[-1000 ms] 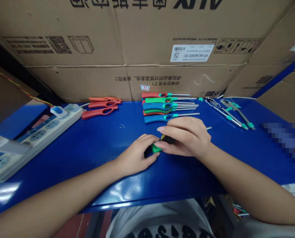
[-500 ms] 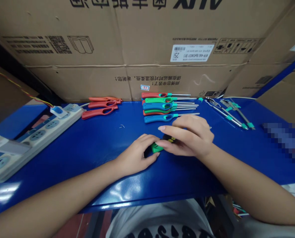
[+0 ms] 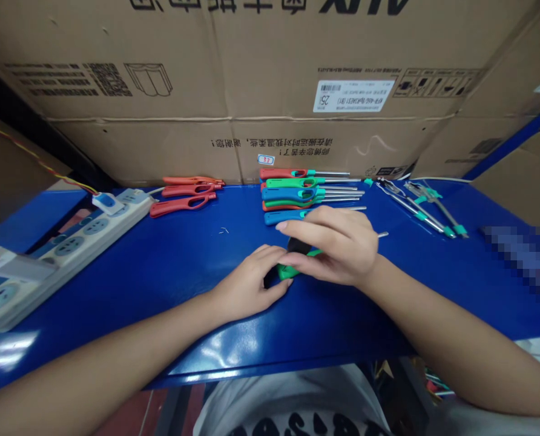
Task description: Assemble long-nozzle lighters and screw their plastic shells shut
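A green stick lighter (image 3: 287, 272) lies on the blue table, its metal tube pointing right. My left hand (image 3: 254, 282) is closed on its handle end, thumb in front and fingers behind. Over the lighter, my right hand (image 3: 338, 243) grips a short black screwdriver (image 3: 298, 246) by its handle; its tip is hidden. Behind my hands lies a group of stick lighters in red, green and blue, such as a blue one (image 3: 283, 217). Some tiny metal pins or screws (image 3: 224, 231) rest on the table to the left of them.
Red lighter shells (image 3: 179, 206) lie at the back left. A power strip (image 3: 70, 248) with plugs runs along the left side. Metal tubes with green parts (image 3: 422, 216) lie at the back right. A cardboard wall (image 3: 161, 139) closes off the back; the blue table's front edge (image 3: 233, 372) is near my body.
My right hand has shifted slightly left and turned, with the black screwdriver now more upright and its yellow marks out of sight. My left hand has stayed on the green lighter.
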`<state>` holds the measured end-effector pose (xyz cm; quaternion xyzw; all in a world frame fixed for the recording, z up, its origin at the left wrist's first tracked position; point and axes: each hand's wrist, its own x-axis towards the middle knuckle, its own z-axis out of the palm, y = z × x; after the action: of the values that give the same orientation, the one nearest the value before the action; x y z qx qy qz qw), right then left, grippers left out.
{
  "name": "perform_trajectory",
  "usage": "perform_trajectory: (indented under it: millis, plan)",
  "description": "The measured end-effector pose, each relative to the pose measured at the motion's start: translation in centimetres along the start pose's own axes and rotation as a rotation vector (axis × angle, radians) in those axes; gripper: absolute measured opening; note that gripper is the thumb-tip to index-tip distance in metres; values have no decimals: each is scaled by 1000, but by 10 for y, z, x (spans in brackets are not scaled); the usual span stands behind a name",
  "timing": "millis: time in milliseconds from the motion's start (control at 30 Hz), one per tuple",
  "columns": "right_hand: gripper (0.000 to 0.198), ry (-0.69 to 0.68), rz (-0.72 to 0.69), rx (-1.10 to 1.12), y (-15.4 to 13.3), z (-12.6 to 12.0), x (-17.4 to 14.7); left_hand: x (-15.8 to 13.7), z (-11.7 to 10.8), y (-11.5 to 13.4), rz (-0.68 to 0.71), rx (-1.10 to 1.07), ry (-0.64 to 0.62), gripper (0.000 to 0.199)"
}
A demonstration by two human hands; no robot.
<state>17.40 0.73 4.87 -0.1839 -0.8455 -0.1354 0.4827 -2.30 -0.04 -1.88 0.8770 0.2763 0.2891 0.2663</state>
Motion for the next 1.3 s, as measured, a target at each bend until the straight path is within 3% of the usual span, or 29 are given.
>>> perform_trajectory:
  millis: [200,267,367,433,567,633,733,867,1000,1067,1167,1300]
  plan:
    - [30,-173,279,533,-6,3,9,-1,-1,0,22,2,5,29]
    - [24,-123,282,473,-5,5,8,-1,0,0,13,10,9,29]
    - [26,-24,171,229,-2,7,2,-1,1,0,3,10,16,25]
    - [26,-16,128,193,-2,7,0,0,1,1,0,9,18,21]
    - [34,-86,374,514,-4,7,3,1,-2,3,-8,26,6,13]
    - [29,-77,420,556,-3,7,4,1,-2,3,-8,29,-1,12]
    - [15,30,280,351,2,7,3,0,-1,2,7,27,0,21]
    - [21,41,103,203,2,6,0,0,0,1,18,31,10,20]
    - [34,-81,252,459,-5,5,4,0,-1,2,3,11,1,24]
    - [30,-83,309,493,-6,5,6,0,-1,2,2,13,-3,25]
    - [17,-1,235,301,-2,5,5,0,0,0,18,26,8,25]
    - [25,4,121,136,3,2,2,0,0,0,37,33,28,26]
